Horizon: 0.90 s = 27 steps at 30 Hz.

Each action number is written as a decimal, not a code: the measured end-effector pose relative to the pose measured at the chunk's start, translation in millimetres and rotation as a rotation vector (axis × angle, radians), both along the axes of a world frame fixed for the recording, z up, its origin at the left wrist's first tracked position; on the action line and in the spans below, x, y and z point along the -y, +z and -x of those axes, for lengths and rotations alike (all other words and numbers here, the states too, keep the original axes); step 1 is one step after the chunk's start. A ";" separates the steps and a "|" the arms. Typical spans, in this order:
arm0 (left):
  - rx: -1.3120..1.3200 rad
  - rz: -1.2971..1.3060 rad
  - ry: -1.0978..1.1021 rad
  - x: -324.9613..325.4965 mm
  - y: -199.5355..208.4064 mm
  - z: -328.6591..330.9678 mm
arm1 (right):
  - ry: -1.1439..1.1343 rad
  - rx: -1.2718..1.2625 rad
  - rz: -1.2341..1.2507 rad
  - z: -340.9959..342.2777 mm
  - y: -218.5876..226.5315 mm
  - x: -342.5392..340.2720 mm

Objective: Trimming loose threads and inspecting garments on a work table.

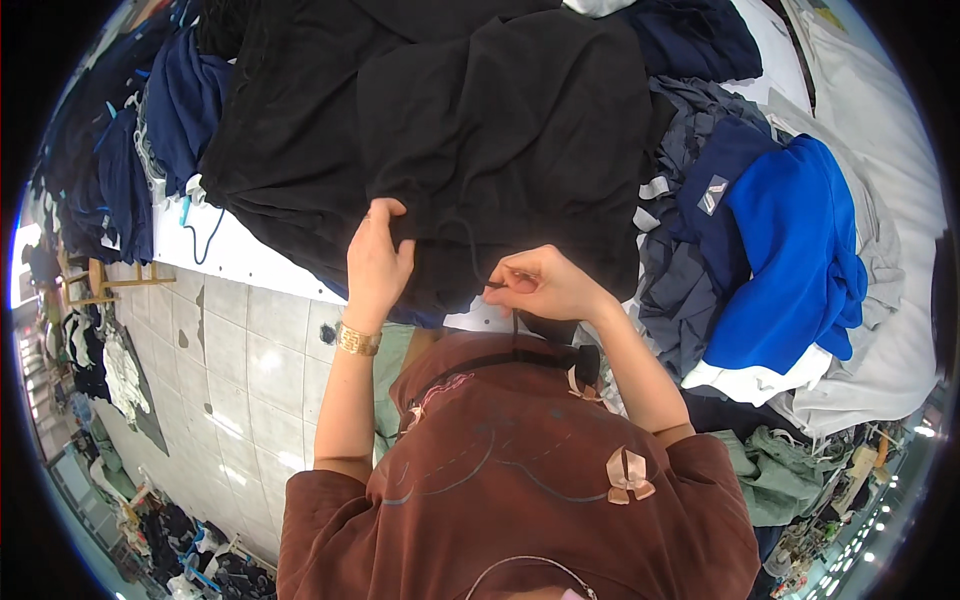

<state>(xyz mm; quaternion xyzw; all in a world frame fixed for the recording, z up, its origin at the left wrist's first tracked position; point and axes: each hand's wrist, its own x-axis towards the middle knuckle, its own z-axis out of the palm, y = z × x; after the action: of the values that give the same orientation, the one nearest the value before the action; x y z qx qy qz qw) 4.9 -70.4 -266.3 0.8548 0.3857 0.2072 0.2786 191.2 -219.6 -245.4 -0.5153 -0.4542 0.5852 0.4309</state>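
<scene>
A large black garment point(500, 120) is spread over the white table in front of me. My left hand point(380, 255) rests on its near part, thumb held apart from the bent fingers, with nothing seen in its grip. To the right, my right hand point(545, 285) is closed in a pinch on a thin dark cord point(473, 245). This cord curves over the black cloth and down to my fingertips. Just below, the garment's near edge hangs close to my body.
Rumpled dark grey cloth point(690, 250), a navy piece with a pale patch point(714, 195) and bright blue cloth point(800, 250) lie at the right. Navy garments point(185, 110) are heaped at the far left. A tiled floor point(240, 370) shows below the table's left edge.
</scene>
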 end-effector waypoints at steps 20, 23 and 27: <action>0.339 0.646 0.075 -89.6 5.9 -56.3 | -0.392 0.795 -0.280 -83.3 -18.6 -40.9; 0.351 0.735 0.072 -97.0 -2.4 -54.9 | -0.574 1.174 -0.499 -86.0 -21.1 -44.1; 0.406 0.751 0.100 -93.7 5.3 -57.8 | -0.691 1.410 -0.529 -107.2 -38.6 -53.0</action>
<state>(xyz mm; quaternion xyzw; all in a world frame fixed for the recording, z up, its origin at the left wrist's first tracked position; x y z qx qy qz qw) 62.7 23.2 -260.9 0.6161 0.4125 0.2298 0.6304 298.4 -166.6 -284.0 -0.7536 -0.5565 -0.1669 0.3075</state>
